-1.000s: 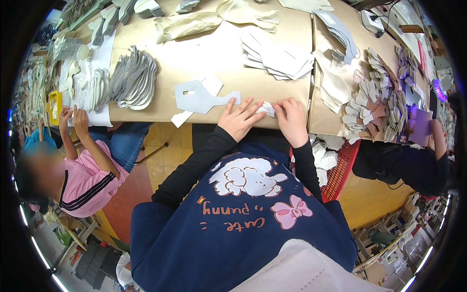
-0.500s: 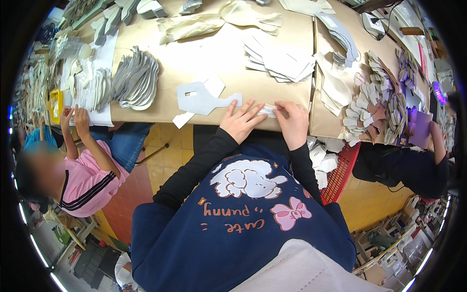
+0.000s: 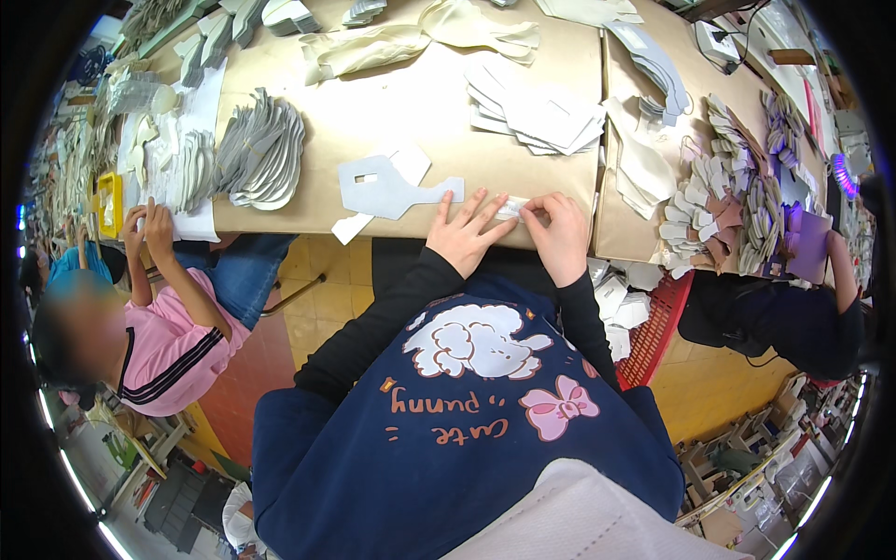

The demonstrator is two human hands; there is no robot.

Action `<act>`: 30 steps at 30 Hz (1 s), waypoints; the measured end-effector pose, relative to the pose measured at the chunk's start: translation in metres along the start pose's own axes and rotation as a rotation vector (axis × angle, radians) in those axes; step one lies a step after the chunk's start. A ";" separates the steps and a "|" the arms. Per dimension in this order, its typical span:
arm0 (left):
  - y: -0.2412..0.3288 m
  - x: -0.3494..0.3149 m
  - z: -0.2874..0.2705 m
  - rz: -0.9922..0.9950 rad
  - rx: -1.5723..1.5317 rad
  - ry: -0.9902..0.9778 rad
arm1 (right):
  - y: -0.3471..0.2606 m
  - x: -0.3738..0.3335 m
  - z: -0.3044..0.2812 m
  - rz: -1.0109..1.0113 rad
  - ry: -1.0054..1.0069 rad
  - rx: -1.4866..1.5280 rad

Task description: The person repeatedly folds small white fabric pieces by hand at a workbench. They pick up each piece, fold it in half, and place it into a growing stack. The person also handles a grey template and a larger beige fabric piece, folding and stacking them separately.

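the left hand is laid flat near the front edge of the tan worktable, palm down, with the fingers spread wide and extended; nothing is gripped by it. its fingertips are pressed on or just beside a small white strip, which lies on the table between the two hands, close to the front edge. the right hand is positioned just right of the strip, with the fingers curled narrow and the fingertips pinched on the strip's right end. whether the strip is lifted or only held down cannot be told.

a pale grey cut-out piece with a small rectangular hole is located on the table just left of the left hand, not touched by it. a small white scrap lies at its lower left, at the table edge. a loose pile of white flat pieces is placed further back, beyond the hands. a fanned stack of grey pieces is found well to the left. a red basket with white pieces is set below the table edge at the right.

a person in a pink top is seated at the left, with both hands at the table edge. another person in dark sleeves is seated at the right.
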State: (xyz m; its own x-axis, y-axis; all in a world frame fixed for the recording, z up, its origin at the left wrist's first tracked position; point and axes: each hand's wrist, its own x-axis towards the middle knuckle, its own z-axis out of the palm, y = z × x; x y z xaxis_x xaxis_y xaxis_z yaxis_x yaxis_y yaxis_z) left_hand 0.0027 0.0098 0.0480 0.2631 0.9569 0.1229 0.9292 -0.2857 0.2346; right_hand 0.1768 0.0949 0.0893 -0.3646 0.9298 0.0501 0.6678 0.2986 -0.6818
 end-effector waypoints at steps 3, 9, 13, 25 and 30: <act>0.002 0.000 -0.001 -0.009 0.019 -0.020 | -0.005 0.000 -0.001 0.205 -0.153 0.125; 0.005 -0.001 -0.001 -0.033 0.037 -0.038 | -0.003 0.004 0.001 0.331 -0.142 0.317; 0.005 -0.001 0.001 -0.037 0.037 -0.069 | 0.005 0.006 0.002 0.317 -0.168 0.300; 0.005 -0.001 0.003 -0.046 0.023 -0.088 | 0.011 0.010 -0.003 0.336 -0.172 0.253; 0.006 0.000 0.000 -0.098 -0.049 -0.067 | 0.010 0.007 -0.006 0.304 -0.162 0.309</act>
State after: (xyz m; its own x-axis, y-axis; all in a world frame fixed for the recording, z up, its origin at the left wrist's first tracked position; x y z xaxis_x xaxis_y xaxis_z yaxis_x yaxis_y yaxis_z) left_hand 0.0081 0.0077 0.0494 0.1904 0.9812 0.0326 0.9377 -0.1916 0.2897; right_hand 0.1848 0.1059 0.0868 -0.2954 0.9121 -0.2842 0.5444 -0.0838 -0.8347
